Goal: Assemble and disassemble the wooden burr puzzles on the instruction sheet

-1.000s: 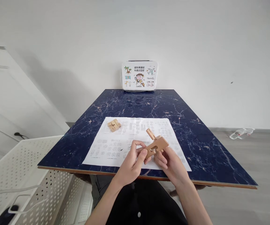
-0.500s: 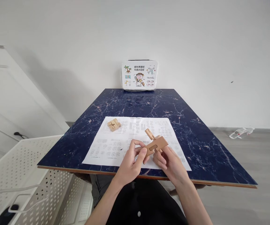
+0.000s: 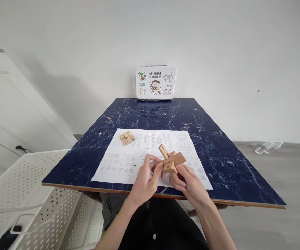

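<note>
At the far left, a white cord [image 3: 14, 210] lies over a white perforated unit [image 3: 58, 208] whose side is dotted with rows of small round holes. Next comes the worktop [image 3: 87, 156], glossy dark blue with pale marble-like veins and a thin brown edge, carrying a white printed sheet [image 3: 129, 178], slightly creased, under the hands. A squat cluster of pale wooden blocks [image 3: 127, 138] rests on the sheet's far left corner. The left hand [image 3: 146, 180] has its grip closed in a pinch, thumb above and fingers behind, on the left end of an interlocked wooden piece [image 3: 178, 158] held above the sheet. This has a smooth, flat, plain tan bar crossed by paler square-ended blocks, two of them bearing dark marks. To its right, the right hand [image 3: 190, 180] curls its fingers in against the piece's lower right side, its grip nearly closed, fingertips partly hidden. Far right, a crumpled-looking clear plastic item [image 3: 267, 148] lies on the grey floor [image 3: 272, 166] by the wall.
</note>
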Available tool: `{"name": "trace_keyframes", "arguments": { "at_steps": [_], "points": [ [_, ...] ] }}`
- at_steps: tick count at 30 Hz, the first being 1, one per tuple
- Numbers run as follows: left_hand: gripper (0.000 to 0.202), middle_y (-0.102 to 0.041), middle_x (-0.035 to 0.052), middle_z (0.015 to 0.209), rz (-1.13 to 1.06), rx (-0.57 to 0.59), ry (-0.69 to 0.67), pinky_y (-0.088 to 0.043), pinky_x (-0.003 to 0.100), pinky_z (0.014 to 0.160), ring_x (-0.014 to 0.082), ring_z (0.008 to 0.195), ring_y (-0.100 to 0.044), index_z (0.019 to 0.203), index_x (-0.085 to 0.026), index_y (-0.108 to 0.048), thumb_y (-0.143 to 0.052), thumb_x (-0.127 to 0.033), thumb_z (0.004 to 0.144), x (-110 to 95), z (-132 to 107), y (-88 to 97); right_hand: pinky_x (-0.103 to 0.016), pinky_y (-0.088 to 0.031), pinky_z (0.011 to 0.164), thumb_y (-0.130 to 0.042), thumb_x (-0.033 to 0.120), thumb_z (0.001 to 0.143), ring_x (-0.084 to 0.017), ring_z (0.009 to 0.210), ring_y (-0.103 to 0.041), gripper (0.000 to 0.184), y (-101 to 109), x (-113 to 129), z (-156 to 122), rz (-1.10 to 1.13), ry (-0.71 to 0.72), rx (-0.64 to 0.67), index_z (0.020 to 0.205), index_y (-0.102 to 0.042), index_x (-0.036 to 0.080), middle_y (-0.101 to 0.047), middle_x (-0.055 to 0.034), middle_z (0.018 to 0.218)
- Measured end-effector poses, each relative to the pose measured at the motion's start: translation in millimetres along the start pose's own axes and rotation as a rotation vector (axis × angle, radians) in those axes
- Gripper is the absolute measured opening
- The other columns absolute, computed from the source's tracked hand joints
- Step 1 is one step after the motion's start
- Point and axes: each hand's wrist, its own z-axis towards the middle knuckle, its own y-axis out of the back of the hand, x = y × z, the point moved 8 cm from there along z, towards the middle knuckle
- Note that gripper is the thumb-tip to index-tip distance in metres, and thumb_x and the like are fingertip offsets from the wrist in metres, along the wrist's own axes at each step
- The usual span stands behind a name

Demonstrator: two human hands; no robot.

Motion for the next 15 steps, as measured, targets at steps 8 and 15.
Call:
{"name": "trace_keyframes", "arguments": {
  "at_steps": [8, 15],
  "points": [
    [0.03, -0.06, -0.001, 0.08, -0.114, -0.044, 0.006, -0.047, 0.032, 0.074, 0.0171, 0.076, -0.059, 0.106, -0.024, -0.044, -0.047, -0.054, 0.109, 3, 0, 1.7, -0.026, -0.012, 0.046, -0.062, 0.056, 0.101, -0.006, 0.047, -0.013, 0.046, -6, -4, 1, 0.013, -0.052, 0.101, 0.079, -0.062, 0.015, -0.025, 0.0101, 0.054],
    [0.03, -0.055, -0.0034, 0.074, -0.213, -0.103, -0.042, -0.041, 0.029, 0.067, 0.0141, 0.069, -0.052, 0.103, -0.023, -0.046, -0.047, -0.052, 0.109, 4, 1, 2.8, -0.024, -0.014, 0.045, -0.052, 0.051, 0.108, -0.006, 0.046, -0.014, 0.04, -12, -6, -5, 0.028, -0.066, 0.185, 0.089, -0.062, 0.018, -0.024, 0.01, 0.057]
  ]
}}
